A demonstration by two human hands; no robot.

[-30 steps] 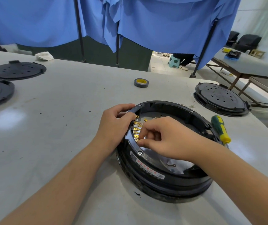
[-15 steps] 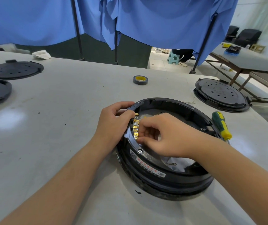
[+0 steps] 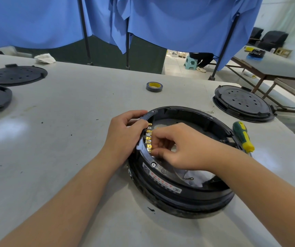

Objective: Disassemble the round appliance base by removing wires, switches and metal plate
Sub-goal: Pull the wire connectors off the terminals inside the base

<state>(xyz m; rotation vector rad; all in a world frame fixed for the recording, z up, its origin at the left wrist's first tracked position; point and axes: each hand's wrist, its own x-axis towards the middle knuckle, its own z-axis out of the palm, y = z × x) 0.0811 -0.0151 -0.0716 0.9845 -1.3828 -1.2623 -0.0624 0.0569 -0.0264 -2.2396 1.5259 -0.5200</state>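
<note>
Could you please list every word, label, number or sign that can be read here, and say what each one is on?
None can be read.
White label on the rim of the round appliance base: red marks, a small oval logo and a dark code patch, all too small and blurred to read.
Tape roll, screwdriver and black round covers: no text visible.

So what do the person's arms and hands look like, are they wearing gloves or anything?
No gloves. The left hand and right hand are bare, and both forearms are bare as far as the picture shows: no sleeves, watch, rings or bracelets in sight.
</note>
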